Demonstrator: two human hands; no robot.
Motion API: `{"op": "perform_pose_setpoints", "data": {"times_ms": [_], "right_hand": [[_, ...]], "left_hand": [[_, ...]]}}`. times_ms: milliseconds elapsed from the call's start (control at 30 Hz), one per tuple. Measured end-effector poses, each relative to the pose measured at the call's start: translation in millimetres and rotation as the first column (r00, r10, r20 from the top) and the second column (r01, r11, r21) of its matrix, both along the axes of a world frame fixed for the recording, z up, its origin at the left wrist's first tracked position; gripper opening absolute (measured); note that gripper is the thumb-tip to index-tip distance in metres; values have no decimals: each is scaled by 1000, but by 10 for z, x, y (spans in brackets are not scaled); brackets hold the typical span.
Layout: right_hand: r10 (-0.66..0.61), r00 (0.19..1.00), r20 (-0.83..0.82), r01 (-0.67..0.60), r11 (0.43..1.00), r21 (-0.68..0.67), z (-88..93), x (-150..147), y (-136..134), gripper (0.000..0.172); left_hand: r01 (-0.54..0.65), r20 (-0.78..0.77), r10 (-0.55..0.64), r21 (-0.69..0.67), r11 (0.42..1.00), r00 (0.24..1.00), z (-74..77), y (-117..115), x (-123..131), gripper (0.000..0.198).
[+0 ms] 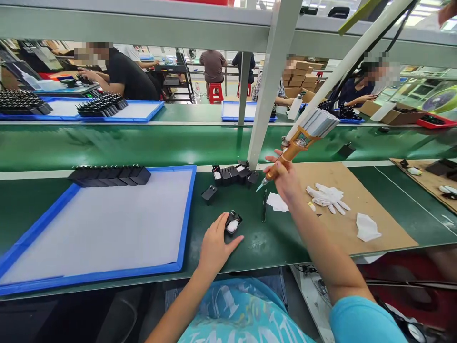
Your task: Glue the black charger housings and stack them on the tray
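My left hand (216, 245) is low over the green bench, fingers stretched along the left side of a small black plastic case (233, 224) with a white piece inside. Its thumb is spread away, below the case. In my right hand (283, 178) is an orange-brown glue dispenser (290, 155), tilted, its pale tapered nozzle pointing down-left above the bench. Behind the left hand stands a single black case (209, 194). More black cases (233, 174) are clustered at the back of the bench. Black tweezers (264, 207) lie below the nozzle.
A blue-edged white tray (189, 214) at left carries a row of black cases (110, 175). On brown cardboard (385, 228) lie white gloves (328, 196) and a crumpled wipe (367, 227). A white post (264, 109) rises behind the bench. Several people sit beyond the green belt (143, 145).
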State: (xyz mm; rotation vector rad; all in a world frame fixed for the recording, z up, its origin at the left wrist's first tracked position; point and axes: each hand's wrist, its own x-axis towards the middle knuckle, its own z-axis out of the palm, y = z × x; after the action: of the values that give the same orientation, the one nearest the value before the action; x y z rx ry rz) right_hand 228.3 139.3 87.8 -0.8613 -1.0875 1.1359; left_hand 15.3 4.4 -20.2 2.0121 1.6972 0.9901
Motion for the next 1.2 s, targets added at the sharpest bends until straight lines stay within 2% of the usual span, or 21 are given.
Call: {"op": "perform_pose_setpoints", "data": {"times_ms": [67,133,300,500,667,900,1200], "right_hand": [[18,994,-104,-14,999,32,-21,-187,-223,36],[30,984,-176,-16,996,84,-45,-363,-431,38],[55,959,-279,-16,990,138,-51,-698,-759,47],[60,945,-322,-22,992,121,5,-822,-805,44],[30,951,-308,8,993,120,6,-828,-827,42],[78,929,-363,-11,983,182,20,-854,-873,37],[27,961,-276,11,991,136,71,-926,-909,45]], "left_hand": [[-30,-87,30,5,1000,996,-6,17,35,45],[-58,-126,56,-14,998,990,17,28,47,32],[-77,-80,70,-94,993,994,156,-25,13,31],[-68,43,69,-27,997,997,259,-106,-43,27],[-72,54,72,1,997,996,284,-122,-75,27],[-66,89,69,-29,997,994,302,-165,-71,29],[-69,143,81,-85,994,986,268,-154,-80,29]]}}
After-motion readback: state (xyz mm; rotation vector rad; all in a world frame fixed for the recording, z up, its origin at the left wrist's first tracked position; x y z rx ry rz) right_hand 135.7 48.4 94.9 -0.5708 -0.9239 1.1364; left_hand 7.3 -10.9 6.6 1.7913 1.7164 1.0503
